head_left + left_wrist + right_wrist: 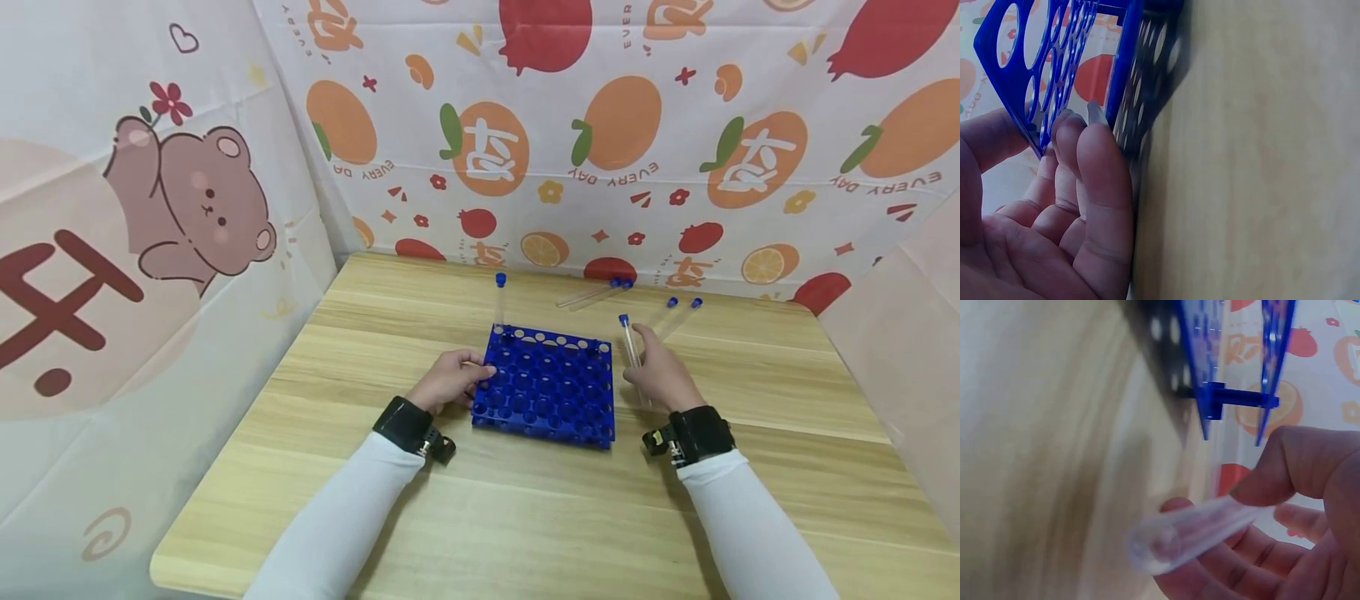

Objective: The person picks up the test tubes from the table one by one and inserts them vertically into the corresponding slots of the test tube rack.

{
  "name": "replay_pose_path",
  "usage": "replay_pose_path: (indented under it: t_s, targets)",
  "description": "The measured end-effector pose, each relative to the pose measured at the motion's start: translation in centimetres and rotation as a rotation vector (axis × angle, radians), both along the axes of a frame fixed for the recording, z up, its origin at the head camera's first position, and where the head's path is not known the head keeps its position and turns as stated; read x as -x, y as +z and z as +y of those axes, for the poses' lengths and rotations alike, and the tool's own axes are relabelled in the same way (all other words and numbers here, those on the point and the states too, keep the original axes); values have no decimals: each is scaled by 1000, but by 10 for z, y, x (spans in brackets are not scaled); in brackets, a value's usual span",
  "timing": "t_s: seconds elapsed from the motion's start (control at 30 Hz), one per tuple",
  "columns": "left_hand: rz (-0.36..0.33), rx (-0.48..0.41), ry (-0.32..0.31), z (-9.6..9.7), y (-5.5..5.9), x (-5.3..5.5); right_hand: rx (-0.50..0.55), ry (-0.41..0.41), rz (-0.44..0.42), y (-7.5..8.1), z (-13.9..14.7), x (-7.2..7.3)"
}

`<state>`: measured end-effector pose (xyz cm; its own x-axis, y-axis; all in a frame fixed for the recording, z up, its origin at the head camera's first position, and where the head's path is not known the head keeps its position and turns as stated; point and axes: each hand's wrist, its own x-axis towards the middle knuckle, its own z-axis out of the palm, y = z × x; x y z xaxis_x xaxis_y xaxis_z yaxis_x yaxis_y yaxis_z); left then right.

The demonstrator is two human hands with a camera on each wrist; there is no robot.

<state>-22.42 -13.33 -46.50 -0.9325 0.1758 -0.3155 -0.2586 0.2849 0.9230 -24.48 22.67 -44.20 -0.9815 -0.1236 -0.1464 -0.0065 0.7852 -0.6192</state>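
A blue test tube rack (543, 383) with rows of round holes stands on the table. At its left edge my left hand (452, 377) grips it, thumb on the top plate; in the left wrist view the fingers (1104, 181) curl beside the rack's lower part. My right hand (663, 375), to the right of the rack, pinches a clear test tube (631, 346) with a blue cap, tilted, cap up. Its rounded bottom end shows close up in the right wrist view, apart from the rack. Another capped test tube (501, 300) stands upright in the rack's back left corner.
Two capped tubes (596, 293) lie on the wooden table (360, 333) behind the rack. Two more tubes (681, 317) lie beyond my right hand. A fruit-print cloth (555, 187) hangs along the back edge, and a bear-print cloth (202, 208) on the left.
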Motion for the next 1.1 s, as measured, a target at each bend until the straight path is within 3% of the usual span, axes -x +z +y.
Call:
replay_pose_path:
  t_s: [0.5, 0.83, 1.1]
  targets:
    - [-4, -13, 10, -1, -1, -1, 94, 24, 279, 30, -22, 9]
    - [6, -17, 13, -1, -2, -1, 252, 34, 281, 47, -50, 9]
    - [5, -23, 11, -2, -1, -3, 272, 91, 277, 59, -71, 10]
